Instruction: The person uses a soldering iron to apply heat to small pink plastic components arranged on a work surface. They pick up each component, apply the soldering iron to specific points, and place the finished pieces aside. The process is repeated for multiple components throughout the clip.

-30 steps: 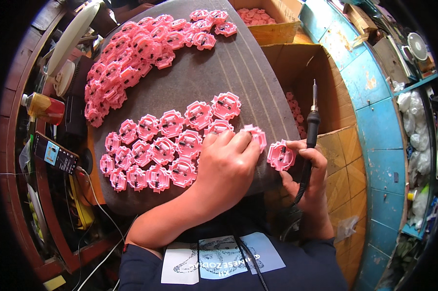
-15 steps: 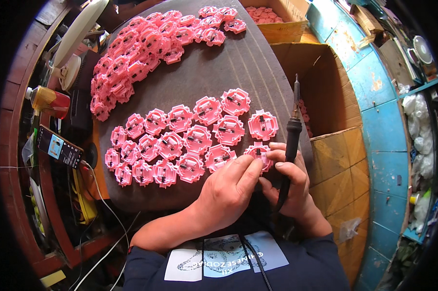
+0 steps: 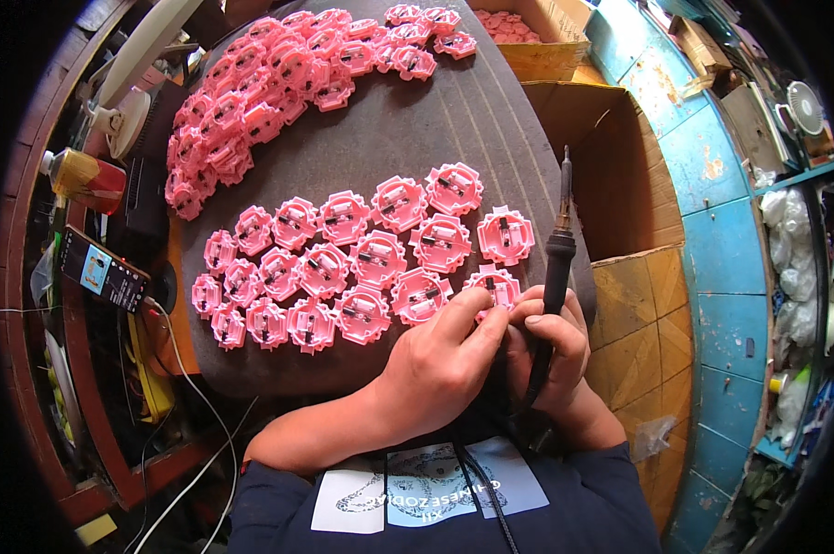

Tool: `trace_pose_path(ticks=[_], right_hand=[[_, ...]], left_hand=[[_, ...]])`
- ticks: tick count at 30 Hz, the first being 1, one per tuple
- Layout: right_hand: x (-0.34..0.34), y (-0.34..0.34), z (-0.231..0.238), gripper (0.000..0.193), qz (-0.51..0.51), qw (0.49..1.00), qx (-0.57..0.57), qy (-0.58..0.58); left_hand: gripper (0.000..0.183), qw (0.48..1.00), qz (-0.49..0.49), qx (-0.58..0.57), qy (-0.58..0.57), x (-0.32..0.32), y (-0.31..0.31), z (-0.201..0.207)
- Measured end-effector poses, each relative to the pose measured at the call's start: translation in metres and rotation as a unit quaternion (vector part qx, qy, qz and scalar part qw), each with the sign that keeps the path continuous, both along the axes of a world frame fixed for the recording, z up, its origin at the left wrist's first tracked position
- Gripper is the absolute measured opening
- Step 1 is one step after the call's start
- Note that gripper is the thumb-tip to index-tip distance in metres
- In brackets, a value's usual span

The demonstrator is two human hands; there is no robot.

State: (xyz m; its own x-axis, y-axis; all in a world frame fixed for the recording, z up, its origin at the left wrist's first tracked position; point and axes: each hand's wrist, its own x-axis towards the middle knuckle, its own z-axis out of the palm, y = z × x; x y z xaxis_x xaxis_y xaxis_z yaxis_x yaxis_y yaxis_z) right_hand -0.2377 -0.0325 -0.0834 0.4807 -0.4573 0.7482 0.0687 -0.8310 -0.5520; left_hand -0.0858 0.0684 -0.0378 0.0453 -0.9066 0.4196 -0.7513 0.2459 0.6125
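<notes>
My right hand [image 3: 557, 355] is closed around a black-handled soldering iron [image 3: 557, 268], whose metal tip points up and away from me. Pinched together beside it are the fingers of my left hand [image 3: 443, 355]; whatever they hold is hidden. Both sets of fingertips nearly meet at the near edge of a pink plastic housing [image 3: 495, 281], partly covered by my left fingers. Another pink housing [image 3: 506, 234] with a small black part inside lies just beyond. To the left, more such housings [image 3: 377, 259] sit in rows, open side up.
A heap of pink housings [image 3: 251, 88] covers the table's [image 3: 343, 152] far left. Cardboard boxes [image 3: 620, 175] stand to the right. At the left are a phone [image 3: 103, 270] on a white cable, a bottle [image 3: 86, 181] of reddish liquid and a white lamp-like stand [image 3: 131, 120].
My right fingers have drawn back from the pink housing and curled in closer to my left fingertips. The soldering iron stays in my right hand. The view has shifted slightly.
</notes>
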Motion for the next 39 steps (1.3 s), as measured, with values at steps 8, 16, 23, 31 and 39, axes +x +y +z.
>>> trace_pose_path(ticks=[8, 16, 23, 31, 39], right_hand=[[-0.001, 0.003, 0.001, 0.045, -0.003, 1.0, 0.031, 0.005], [-0.006, 0.006, 0.002, 0.046, -0.024, 0.998, -0.059, -0.003], [-0.005, 0.008, 0.002, 0.042, -0.041, 0.996, -0.065, 0.038], [-0.002, 0.009, -0.002, 0.038, -0.057, 0.997, -0.051, 0.031], [-0.05, -0.001, 0.023, 0.052, -0.016, 0.999, -0.024, -0.016]], left_hand=[[0.03, 0.995, -0.017, 0.0, -0.101, 0.013, -0.015, 0.014], [0.025, 0.998, 0.002, 0.0, -0.057, 0.015, -0.017, 0.005], [0.025, 0.999, 0.002, -0.006, -0.052, 0.017, -0.017, 0.004], [0.024, 0.998, 0.013, -0.041, -0.056, 0.015, -0.019, -0.004], [0.025, 0.999, 0.008, -0.01, -0.05, 0.014, -0.02, 0.009]])
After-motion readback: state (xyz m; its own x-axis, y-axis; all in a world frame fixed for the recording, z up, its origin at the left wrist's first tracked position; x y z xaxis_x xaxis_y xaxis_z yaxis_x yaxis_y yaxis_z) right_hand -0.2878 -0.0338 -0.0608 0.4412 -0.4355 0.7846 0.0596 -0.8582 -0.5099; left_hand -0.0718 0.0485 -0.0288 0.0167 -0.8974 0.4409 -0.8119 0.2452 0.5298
